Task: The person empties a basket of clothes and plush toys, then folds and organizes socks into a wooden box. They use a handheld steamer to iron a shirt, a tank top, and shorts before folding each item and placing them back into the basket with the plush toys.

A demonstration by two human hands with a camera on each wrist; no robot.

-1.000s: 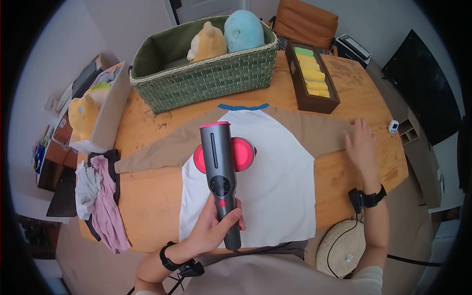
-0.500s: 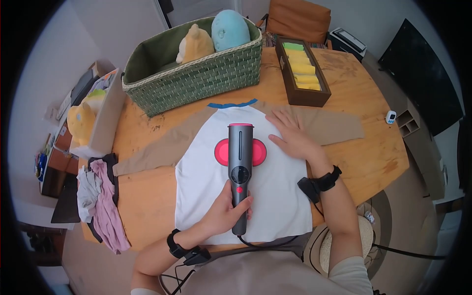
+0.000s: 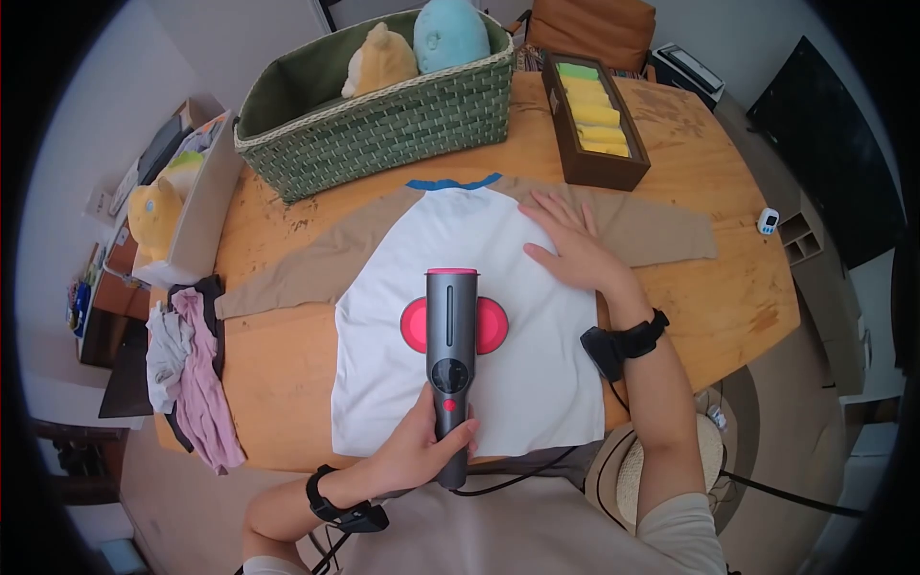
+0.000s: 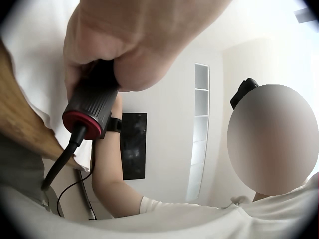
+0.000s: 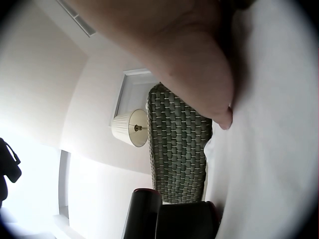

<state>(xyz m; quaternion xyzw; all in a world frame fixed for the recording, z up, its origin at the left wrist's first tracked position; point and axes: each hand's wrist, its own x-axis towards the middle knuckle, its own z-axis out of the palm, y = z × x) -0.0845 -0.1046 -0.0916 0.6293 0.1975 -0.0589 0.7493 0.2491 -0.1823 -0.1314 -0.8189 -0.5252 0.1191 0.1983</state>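
A white shirt (image 3: 383,383) with tan sleeves and a blue collar lies spread on the table. Over its middle is a grey and pink handheld device (image 3: 448,331), its handle gripped by my left hand (image 3: 422,446). In the left wrist view, my left hand (image 4: 134,40) wraps the device's dark handle (image 4: 89,107), and a cord leaves its end. My right hand (image 3: 575,249) rests flat with spread fingers on the shirt's upper right, by the sleeve seam. The right wrist view shows that hand (image 5: 194,69) against the white cloth, the device (image 5: 184,221) near it.
A green woven basket (image 3: 383,134) with plush toys stands at the back, beside a brown box (image 3: 599,172) of rolled yellow and green cloths. At the left are a white bin (image 3: 206,216) and crumpled clothes (image 3: 196,374). A small white gadget (image 3: 768,221) sits at the right edge.
My right hand has moved left from the sleeve's end onto the shirt's upper right. The device in my left hand shifted right, then slightly back left and lower.
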